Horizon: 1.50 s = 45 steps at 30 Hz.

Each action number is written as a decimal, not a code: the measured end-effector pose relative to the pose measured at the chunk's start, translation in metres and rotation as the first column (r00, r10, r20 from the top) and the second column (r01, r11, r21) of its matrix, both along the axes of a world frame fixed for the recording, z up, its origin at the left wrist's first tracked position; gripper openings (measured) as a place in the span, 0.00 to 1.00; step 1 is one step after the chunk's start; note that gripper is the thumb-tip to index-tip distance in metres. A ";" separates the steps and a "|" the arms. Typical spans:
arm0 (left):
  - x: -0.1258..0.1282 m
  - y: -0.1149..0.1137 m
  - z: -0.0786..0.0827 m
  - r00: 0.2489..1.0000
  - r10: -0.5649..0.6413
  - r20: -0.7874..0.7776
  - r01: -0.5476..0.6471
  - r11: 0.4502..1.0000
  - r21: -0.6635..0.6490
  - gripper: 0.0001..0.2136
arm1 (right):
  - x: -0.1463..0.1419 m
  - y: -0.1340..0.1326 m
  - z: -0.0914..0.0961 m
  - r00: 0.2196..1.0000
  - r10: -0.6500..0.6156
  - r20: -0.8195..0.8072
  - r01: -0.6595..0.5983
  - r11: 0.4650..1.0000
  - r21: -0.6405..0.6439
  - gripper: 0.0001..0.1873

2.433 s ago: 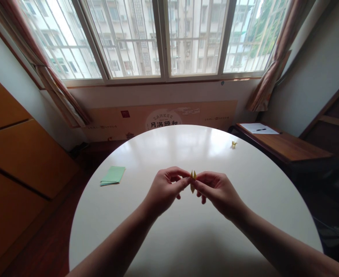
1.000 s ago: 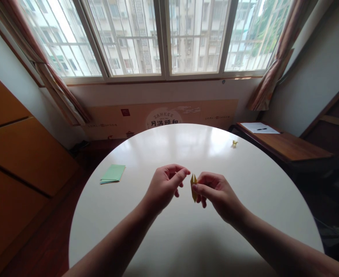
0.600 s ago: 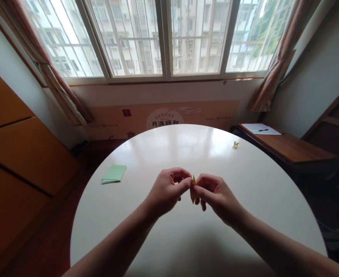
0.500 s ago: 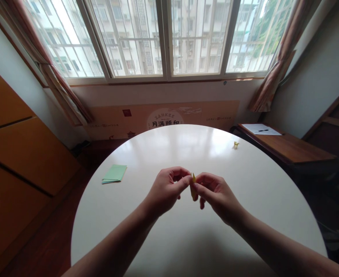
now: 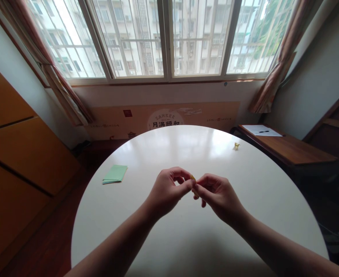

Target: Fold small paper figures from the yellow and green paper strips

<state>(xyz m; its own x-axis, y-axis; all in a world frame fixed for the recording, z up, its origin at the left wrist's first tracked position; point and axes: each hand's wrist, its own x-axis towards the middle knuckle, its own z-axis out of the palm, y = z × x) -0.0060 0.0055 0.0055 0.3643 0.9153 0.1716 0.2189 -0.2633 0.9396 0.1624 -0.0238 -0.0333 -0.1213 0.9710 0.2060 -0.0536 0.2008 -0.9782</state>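
Above the middle of the white round table (image 5: 169, 238), my left hand (image 5: 169, 191) and my right hand (image 5: 217, 194) meet at the fingertips. Both pinch a small folded piece of yellow paper (image 5: 193, 177). Most of this paper is hidden behind the thumbs and fingers, with only slivers of yellow showing. A small folded yellow paper figure (image 5: 237, 146) stands apart near the far right edge of the table. To the left of my hands lies a small stack of light green paper squares (image 5: 115, 173).
Beyond the table's right edge stands a brown wooden side table (image 5: 305, 148) bearing a white sheet (image 5: 252, 130) and a dark pen (image 5: 264, 131). Orange-brown cabinets (image 5: 13, 142) line the left side. A barred window spans the wall ahead, between tied curtains.
My fingertips have drawn closer together over the yellow paper, and less of it shows. The green stack and the yellow figure stay where they were.
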 end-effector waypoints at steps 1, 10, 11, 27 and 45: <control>0.000 0.000 0.000 1.000 -0.008 0.007 0.008 1.000 -0.005 0.05 | 0.000 0.000 0.001 1.000 0.000 -0.001 0.000 1.000 -0.001 0.15; -0.001 0.003 -0.001 0.994 -0.070 0.081 0.076 0.994 -0.074 0.07 | -0.001 -0.001 0.001 0.993 0.081 -0.092 -0.081 0.997 -0.006 0.14; -0.001 0.003 -0.001 0.994 -0.071 0.085 0.077 0.995 -0.071 0.07 | -0.001 0.000 0.000 0.991 0.084 -0.108 -0.085 0.996 -0.008 0.14; -0.001 0.001 -0.002 0.997 -0.040 0.073 0.045 0.997 -0.070 0.07 | -0.001 0.000 0.001 0.992 0.032 -0.123 -0.032 0.999 0.006 0.15; 0.001 0.000 0.000 0.993 -0.045 0.107 0.053 0.996 -0.068 0.07 | -0.003 -0.002 0.000 0.986 -0.006 -0.164 0.014 0.999 0.048 0.13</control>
